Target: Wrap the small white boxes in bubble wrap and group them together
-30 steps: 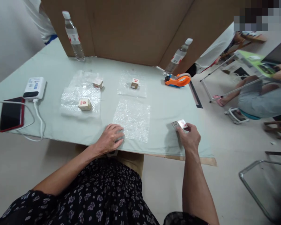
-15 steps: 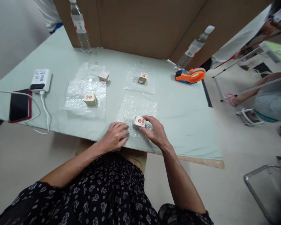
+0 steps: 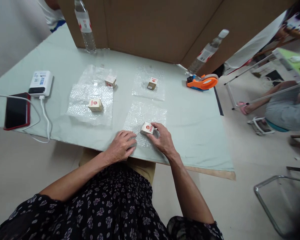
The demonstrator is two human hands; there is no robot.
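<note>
A small cream box (image 3: 147, 128) with a red round emblem lies on a sheet of bubble wrap (image 3: 148, 111) near the table's front edge. My right hand (image 3: 163, 139) grips this box from its right side, thumb at the near edge and fingers at the far one. Palm down, my left hand (image 3: 121, 145) rests at the sheet's lower left corner, fingers loosely bent and apart, holding nothing. Beyond, another small box (image 3: 152, 83) sits on its own bubble wrap. To the left, one box (image 3: 95, 105) stands on overlapping wrap sheets, with a further box (image 3: 110, 81) behind it.
An orange tape dispenser (image 3: 202, 82) lies at the right, near a water bottle (image 3: 205, 55). Another bottle (image 3: 85, 28) stands at the back left by the cardboard panel (image 3: 145, 30). A white power bank (image 3: 41, 83), its cable and a phone (image 3: 17, 111) occupy the left side.
The view has shifted slightly. Both hands stay nearly where they were, and my right hand keeps its grip on the small box.
</note>
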